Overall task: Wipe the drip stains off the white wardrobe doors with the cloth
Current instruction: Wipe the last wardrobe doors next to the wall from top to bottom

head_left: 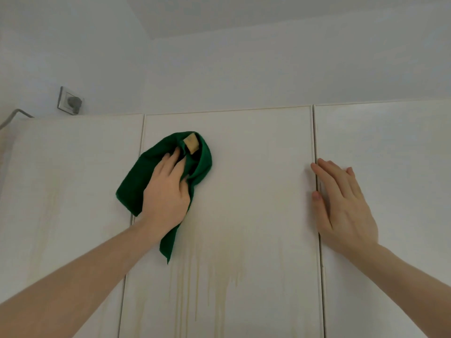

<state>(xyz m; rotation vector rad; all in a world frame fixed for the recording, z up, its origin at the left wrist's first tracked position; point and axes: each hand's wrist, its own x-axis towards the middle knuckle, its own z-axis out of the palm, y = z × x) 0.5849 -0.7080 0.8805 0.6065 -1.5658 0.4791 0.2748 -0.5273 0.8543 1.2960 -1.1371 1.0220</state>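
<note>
So from the head cam I'm looking up at the top of a white wardrobe, three door panels in view. My left hand (pixel 166 191) is flat on a green cloth (pixel 136 181), fingers mostly straight, pressing it against the middle door (pixel 256 191) near that door's upper left, right by the seam with the left door (pixel 61 191). The cloth is bunched up, with a small tan label (pixel 191 143) showing at its top fold and a corner hanging down below my wrist. It laps a bit over the seam onto the left door.

My right hand (pixel 341 206) is open with nothing in it, palm flat on the right door (pixel 402 179), fingers spread and pointing up, thumb lying right at the gap between the middle and right doors.

The drip stains (pixel 219 276) are yellowish streaks running down the middle door, below the cloth and off the bottom of the view. There's also a fainter yellowish smear on the left door.

Up on the wall to the left there's a wall socket (pixel 70 100), and a grey bar (pixel 14 117) pokes in at the left edge.
</note>
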